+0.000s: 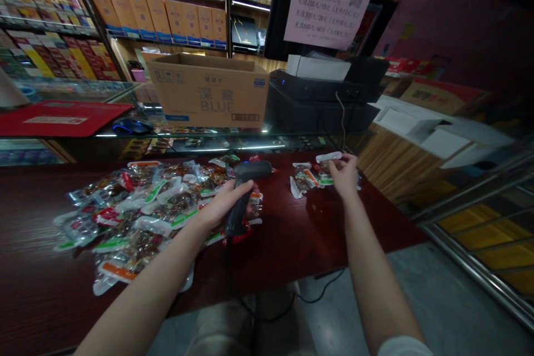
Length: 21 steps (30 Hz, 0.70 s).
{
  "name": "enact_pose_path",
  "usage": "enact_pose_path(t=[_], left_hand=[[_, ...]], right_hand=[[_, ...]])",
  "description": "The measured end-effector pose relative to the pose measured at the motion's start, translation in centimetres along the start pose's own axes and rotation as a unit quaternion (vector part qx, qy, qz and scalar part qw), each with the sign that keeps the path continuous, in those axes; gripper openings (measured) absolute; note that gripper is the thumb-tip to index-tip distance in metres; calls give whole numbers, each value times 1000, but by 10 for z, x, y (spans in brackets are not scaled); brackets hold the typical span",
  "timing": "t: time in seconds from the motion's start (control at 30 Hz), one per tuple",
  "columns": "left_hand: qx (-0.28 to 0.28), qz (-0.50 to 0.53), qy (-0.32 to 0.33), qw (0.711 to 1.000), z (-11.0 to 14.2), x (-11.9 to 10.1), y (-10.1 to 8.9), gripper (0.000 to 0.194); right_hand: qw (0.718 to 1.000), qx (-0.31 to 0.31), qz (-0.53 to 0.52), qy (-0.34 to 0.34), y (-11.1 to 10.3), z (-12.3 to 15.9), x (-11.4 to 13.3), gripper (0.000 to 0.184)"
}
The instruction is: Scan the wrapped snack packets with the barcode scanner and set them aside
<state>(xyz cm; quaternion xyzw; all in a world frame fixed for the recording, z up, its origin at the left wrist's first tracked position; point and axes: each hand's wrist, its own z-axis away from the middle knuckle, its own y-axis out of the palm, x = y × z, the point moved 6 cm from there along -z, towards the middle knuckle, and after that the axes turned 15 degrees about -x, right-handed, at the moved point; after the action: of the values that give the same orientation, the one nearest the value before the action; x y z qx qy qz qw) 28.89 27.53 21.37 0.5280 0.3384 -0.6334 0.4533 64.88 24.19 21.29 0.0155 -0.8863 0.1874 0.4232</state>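
My left hand (227, 200) is wrapped round the handle of a black barcode scanner (238, 208), whose head points to the right. The scanner's cord hangs down past the table's front edge. Under and left of that hand lies a wide heap of clear snack packets (167, 200) with green, orange and red labels. At the right, my right hand (344, 175) has its fingers on a snack packet (331, 164) in a small group of similar packets (306, 178). Its thumb and fingers are bent onto the packet, which partly hides the fingertips.
Behind the dark red table (287, 233) is a glass counter with an open cardboard box (212, 92), a black printer (325, 94), a mouse (132, 126) and a red mat (62, 118). A metal railing (479, 267) runs at the right. Stocked shelves stand behind.
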Motion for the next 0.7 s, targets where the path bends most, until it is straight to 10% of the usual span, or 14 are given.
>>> enact_pose_path(t=[0.2, 0.4, 0.7], left_hand=[[-3, 24, 24, 999, -6, -4, -7, 55], [-26, 53, 35, 998, -10, -10, -16, 54], [-71, 105, 46, 991, -18, -15, -33, 52]], right_hand=[[952, 126, 279, -7, -8, -17, -23, 32], [950, 34, 274, -147, -8, 2, 10, 49], [928, 300, 106, -192, 118, 79, 91, 44]])
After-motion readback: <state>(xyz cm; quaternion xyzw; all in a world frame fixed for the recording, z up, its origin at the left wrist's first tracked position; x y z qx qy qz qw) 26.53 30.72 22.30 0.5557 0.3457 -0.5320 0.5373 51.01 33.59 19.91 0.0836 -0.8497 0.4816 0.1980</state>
